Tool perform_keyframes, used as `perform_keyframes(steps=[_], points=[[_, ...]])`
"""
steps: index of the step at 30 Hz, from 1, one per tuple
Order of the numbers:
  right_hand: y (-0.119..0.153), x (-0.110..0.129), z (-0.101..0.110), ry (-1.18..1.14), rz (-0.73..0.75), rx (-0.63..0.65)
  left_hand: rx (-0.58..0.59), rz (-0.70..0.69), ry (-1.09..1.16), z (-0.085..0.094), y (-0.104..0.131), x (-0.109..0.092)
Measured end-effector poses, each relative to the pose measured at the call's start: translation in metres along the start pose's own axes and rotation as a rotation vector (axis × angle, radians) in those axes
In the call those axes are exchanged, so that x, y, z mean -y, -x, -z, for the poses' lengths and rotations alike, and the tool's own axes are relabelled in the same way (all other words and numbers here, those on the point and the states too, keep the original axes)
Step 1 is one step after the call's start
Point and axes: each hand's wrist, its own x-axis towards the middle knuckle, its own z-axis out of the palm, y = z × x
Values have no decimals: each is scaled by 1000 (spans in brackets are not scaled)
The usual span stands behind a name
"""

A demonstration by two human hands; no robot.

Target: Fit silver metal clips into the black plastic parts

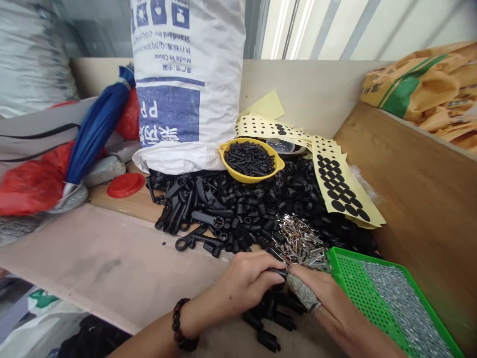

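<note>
My left hand [255, 276], with a beaded bracelet [182, 325] on its wrist, is closed around a short black plastic part [278, 272]. My right hand [316, 286] meets it at the part's right end with curled fingers, a grey knitted cover [301, 292] over part of it. Its fingertips are mostly hidden. Several black plastic pieces [268, 340] lie on the table below both hands. Just beyond them are a heap of small shiny metal pieces [300, 236] and a pile of black crank-shaped handles [208, 219] and short tubes.
On the right sits a green perforated tray [346, 278] of small silvery pieces. A yellow bowl [248, 178] of black screw-like parts stands behind the pile, before a large white sack [216, 89]. Sheets of black round stickers [337, 184], a red lid [125, 185] and a blue umbrella [99, 129] lie around.
</note>
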Motion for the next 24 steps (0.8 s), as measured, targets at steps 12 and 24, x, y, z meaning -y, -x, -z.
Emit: perform_keyframes(steps=[12,24], points=[[-2,-5,-5,499,301,-75,125,446,458,0,0,10],[2,0,-6,-147,-166,82,23,-151,-81,2,8,5]])
